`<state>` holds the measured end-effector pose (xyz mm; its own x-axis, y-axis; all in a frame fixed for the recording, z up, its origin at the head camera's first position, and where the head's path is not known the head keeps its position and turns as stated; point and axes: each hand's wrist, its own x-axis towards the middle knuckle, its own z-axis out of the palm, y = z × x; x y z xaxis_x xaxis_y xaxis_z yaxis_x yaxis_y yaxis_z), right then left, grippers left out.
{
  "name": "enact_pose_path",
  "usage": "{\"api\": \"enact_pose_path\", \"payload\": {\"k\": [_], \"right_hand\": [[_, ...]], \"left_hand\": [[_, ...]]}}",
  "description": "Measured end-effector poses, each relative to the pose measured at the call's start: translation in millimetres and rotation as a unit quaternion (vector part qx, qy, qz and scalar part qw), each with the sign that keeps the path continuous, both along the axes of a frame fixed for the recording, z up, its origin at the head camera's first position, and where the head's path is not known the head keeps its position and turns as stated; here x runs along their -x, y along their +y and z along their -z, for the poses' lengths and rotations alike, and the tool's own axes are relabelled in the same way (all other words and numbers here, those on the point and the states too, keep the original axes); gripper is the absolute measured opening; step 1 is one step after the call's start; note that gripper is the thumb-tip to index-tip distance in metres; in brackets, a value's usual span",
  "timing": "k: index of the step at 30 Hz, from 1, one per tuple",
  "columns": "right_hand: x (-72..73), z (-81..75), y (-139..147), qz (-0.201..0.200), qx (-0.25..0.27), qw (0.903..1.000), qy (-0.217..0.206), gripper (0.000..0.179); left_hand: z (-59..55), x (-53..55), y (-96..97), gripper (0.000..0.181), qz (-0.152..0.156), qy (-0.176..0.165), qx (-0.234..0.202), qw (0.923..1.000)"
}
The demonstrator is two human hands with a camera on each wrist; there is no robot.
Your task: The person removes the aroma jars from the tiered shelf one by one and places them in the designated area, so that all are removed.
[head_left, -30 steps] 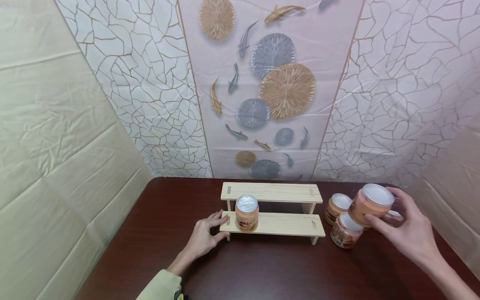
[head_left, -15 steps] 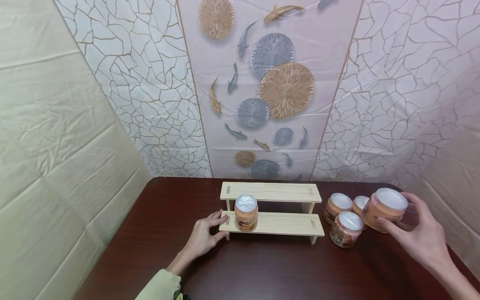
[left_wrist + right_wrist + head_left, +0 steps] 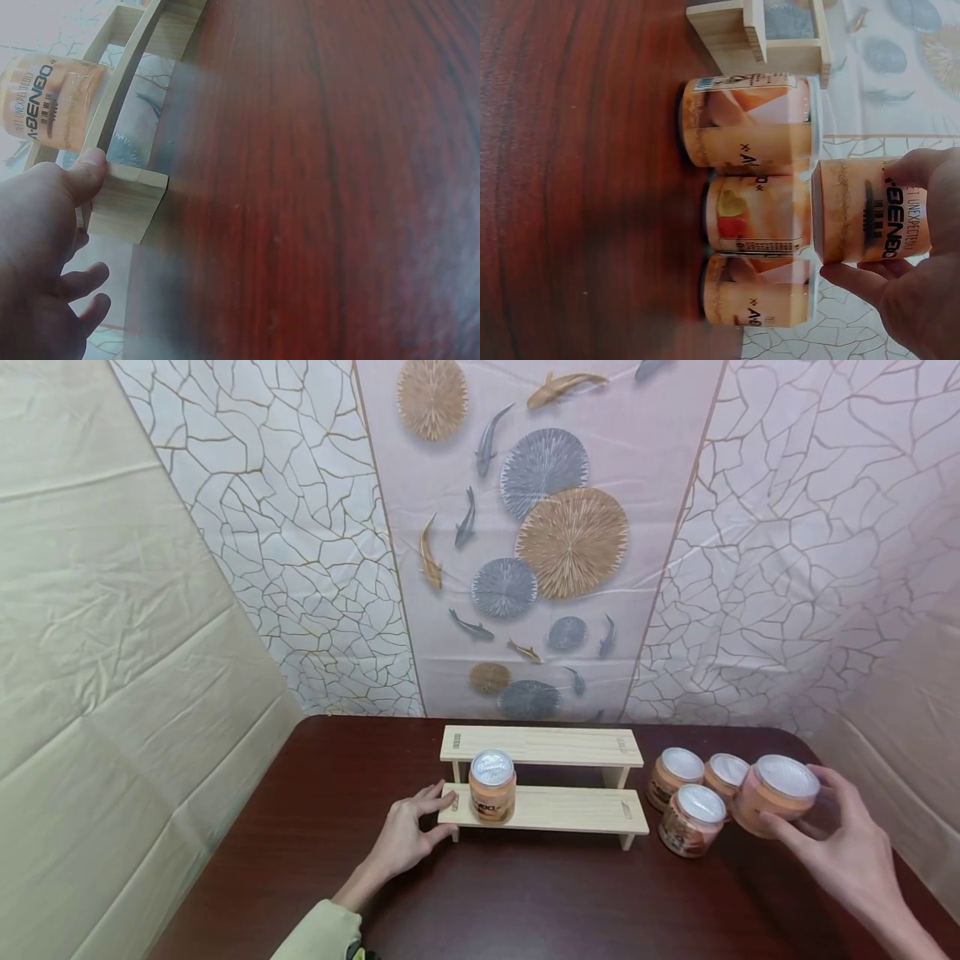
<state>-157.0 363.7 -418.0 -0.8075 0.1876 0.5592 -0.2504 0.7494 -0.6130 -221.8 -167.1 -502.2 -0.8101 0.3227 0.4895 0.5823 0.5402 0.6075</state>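
My right hand [image 3: 851,847] grips an orange-brown can [image 3: 776,797] with a silvery lid, thumb on its near side. In the right wrist view, this can [image 3: 866,210] is upright and raised, its base about level with the tops of the cans behind it. Three similar cans stand on the table: one at the back left [image 3: 663,781], one in front [image 3: 686,831], one behind [image 3: 723,774]. My left hand [image 3: 405,831] pinches the left end of a two-tier wooden shelf [image 3: 573,810], thumb at the front edge. Another can [image 3: 492,797] stands on the lower tier near that hand.
The shelf's upper tier [image 3: 543,745] rises behind the lower one. Dark red-brown table [image 3: 510,902] surface extends in front. A patterned cloth [image 3: 570,543] hangs behind, and beige cloth walls [image 3: 150,693] close in the sides.
My right hand has moved to the right and then lowered, carrying the can. The can behind has come more into view. My left hand stays at the shelf's end.
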Motion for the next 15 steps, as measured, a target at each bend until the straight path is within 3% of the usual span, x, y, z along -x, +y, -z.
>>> {"api": "enact_pose_path", "payload": {"k": [9, 15], "right_hand": [[-0.7, 19.1, 0, 0.010, 0.015, 0.9998, 0.012, 0.081], [-1.4, 32.3, -3, 0.017, 0.031, 0.9994, -0.003, 0.084]], "left_hand": [[0.1, 0.7, 0.0, 0.047, -0.001, 0.005, -0.004, 1.0000], [2.2, 0.2, 0.3, 0.047, -0.001, -0.004, -0.009, 0.9999]]}}
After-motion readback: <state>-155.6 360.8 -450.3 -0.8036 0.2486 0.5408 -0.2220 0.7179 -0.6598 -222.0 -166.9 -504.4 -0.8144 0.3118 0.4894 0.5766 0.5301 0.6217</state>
